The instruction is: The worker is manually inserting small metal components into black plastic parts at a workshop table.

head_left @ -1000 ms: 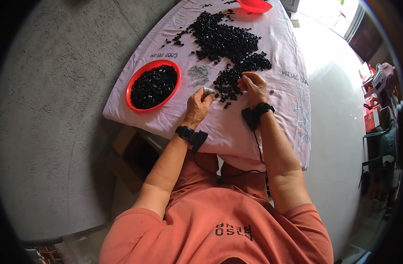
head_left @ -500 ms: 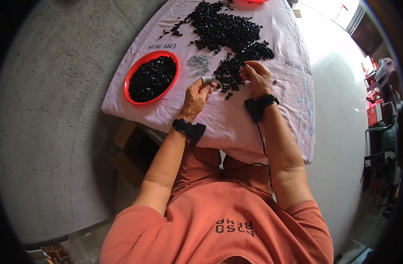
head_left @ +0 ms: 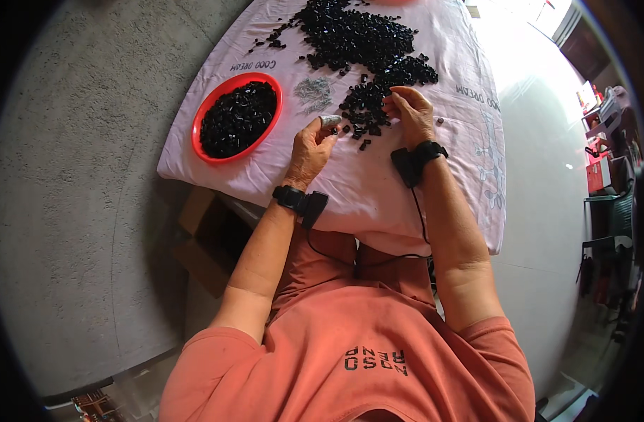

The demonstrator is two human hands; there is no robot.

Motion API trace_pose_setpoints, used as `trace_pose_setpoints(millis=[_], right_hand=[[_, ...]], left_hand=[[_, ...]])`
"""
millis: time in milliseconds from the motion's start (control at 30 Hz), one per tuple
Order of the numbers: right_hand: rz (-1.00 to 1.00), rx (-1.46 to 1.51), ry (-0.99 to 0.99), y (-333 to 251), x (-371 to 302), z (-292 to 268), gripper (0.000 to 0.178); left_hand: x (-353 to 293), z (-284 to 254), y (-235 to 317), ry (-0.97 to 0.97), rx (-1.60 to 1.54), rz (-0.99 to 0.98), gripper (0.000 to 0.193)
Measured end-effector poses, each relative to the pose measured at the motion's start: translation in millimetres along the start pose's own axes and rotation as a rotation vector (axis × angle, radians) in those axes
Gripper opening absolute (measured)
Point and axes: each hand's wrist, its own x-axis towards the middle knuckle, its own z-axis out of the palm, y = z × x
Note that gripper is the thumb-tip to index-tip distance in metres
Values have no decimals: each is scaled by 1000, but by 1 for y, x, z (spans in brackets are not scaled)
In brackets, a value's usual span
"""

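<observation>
A pile of small black shiny pieces spreads over a pink printed cloth, its near end lying between my hands. My left hand, with a grey wrap round its index finger, is closed in a pinch. A small black piece shows at its fingertips. At the pile's near right edge, my right hand is bent with its fingers curled inward; whatever they hold is hidden. To the left stands a round red basin filled with the same kind of black pieces.
A second red container is cut off by the top edge. Below the cloth's left side sits an open cardboard box. Cables run from black wrist devices toward my lap. Cluttered shelves stand far right.
The whole view has shifted slightly, so the basin and pile appear a little higher and further left. Both hands keep nearly the same poses beside the pile's near end.
</observation>
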Motion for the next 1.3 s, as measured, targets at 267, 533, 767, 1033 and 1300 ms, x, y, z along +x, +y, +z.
trace_pose_setpoints(millis=[267, 533, 767, 1033, 1300], right_hand=[[14, 57, -15, -2, 0, -4, 19], [29, 94, -2, -3, -1, -3, 20], [30, 77, -20, -1, -2, -4, 20], [49, 11, -35, -8, -4, 2, 20], [85, 3, -85, -9, -7, 1, 23]], left_hand=[[-4, 3, 10, -29, 228, 65, 26], [0, -1, 8, -53, 65, -60, 25], [-2, 20, 45, -83, 491, 154, 14], [-4, 39, 46, -46, 739, 134, 11], [-3, 38, 46, -86, 732, 151, 8]])
